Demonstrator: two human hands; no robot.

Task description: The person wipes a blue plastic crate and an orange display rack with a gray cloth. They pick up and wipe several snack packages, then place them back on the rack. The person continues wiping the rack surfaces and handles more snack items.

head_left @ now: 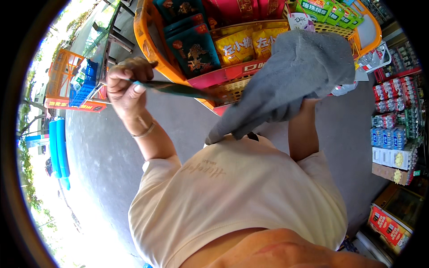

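Observation:
My left hand [129,88] pinches the corner of a thin dark-green packet [181,89], seen almost edge-on and blurred. It is raised in front of an orange plastic display basket [147,40]. A large grey cloth [298,67] drapes over my right hand [310,101], covering nearly all of it; only a bit by the wrist shows. One end of that cloth hangs down to my shirt. Inside the basket stand dark-green packets [192,50] with a gold print, yellow snack bags [236,47] in a red carton, and green bags [316,10].
Stacked shrink-wrapped drinks [388,137] and cartons line the right side. At left, an orange crate rack [65,73] stands beside a blue plastic basket [83,83]. A white hanging tag [301,21] is on the basket's far side. Grey floor [167,117] lies below.

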